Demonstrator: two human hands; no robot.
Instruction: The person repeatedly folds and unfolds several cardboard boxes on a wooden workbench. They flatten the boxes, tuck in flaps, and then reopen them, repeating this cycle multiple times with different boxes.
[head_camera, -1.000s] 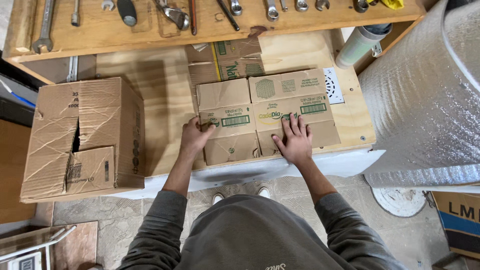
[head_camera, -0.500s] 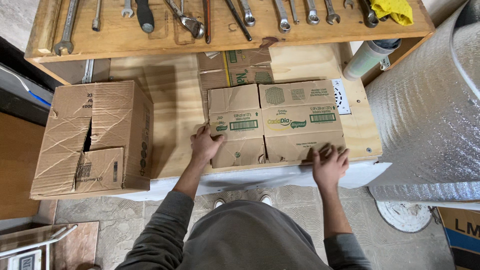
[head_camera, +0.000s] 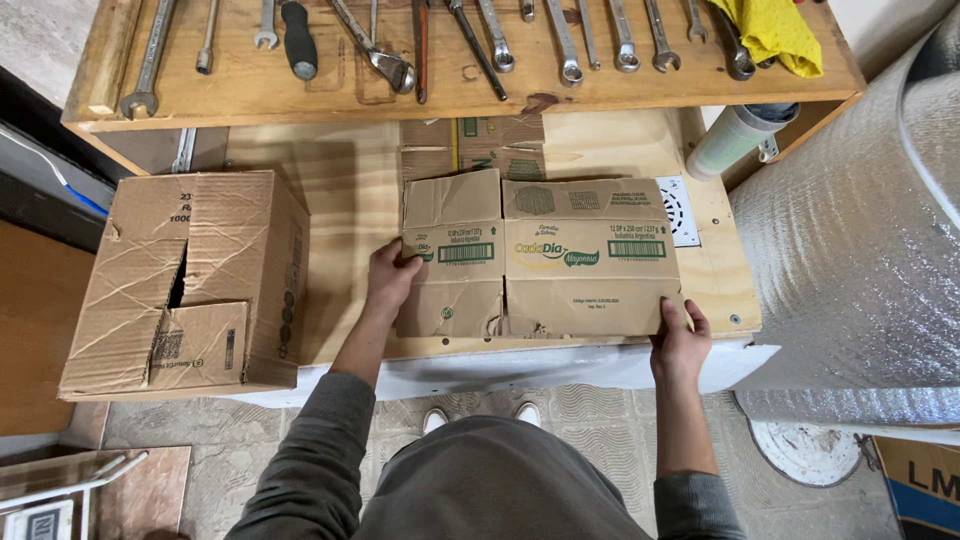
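A flattened brown cardboard box with green print lies on the wooden workbench in front of me. My left hand grips its left edge, fingers curled over the cardboard. My right hand holds its lower right corner at the bench's front edge. More flattened cardboard lies just behind it.
A closed, dented cardboard box stands at the bench's left end. Above, a wooden shelf carries several wrenches, a screwdriver and a yellow cloth. A white roll and a large bubble-wrap roll sit on the right.
My right hand slid from the middle of the flattened box out to its lower right corner. My left hand shifted to the left edge. The camera view moved slightly closer.
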